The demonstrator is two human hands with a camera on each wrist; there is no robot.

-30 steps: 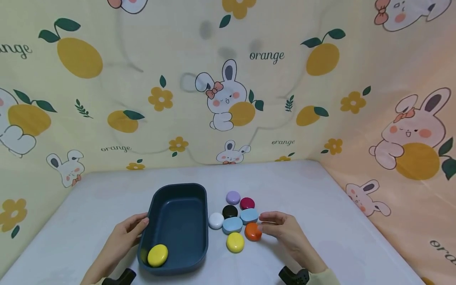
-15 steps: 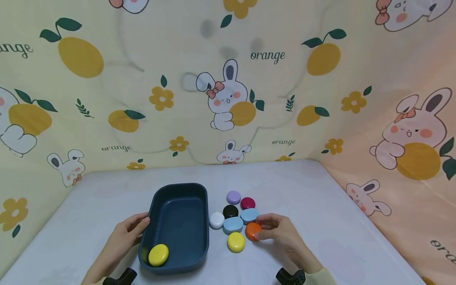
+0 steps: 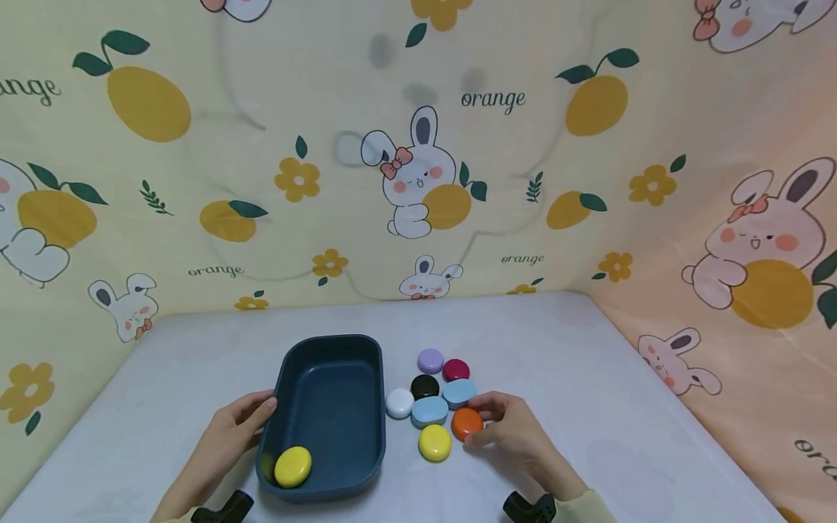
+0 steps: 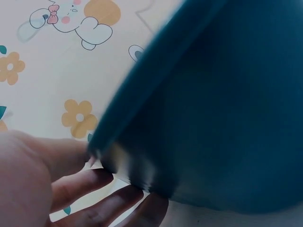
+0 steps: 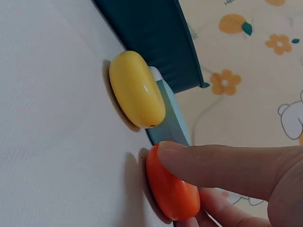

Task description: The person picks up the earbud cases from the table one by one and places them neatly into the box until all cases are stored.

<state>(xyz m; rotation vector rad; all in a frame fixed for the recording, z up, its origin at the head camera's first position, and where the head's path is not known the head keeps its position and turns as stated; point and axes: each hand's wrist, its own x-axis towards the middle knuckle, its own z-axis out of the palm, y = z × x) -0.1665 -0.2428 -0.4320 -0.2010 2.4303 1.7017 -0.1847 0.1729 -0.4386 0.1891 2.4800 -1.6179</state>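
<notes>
The orange disc (image 3: 466,423) is pinched in the fingers of the right hand (image 3: 519,430); the blue tray (image 3: 336,407) is touched outside by the left hand (image 3: 227,428), fingers slightly apart.

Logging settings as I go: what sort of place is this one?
Probably an indoor booth set up for filming tabletop handling: a curtain printed with cartoon rabbits and fruit hangs behind a white-covered table, on which a dark blue tray and an orange disc sit.
</notes>
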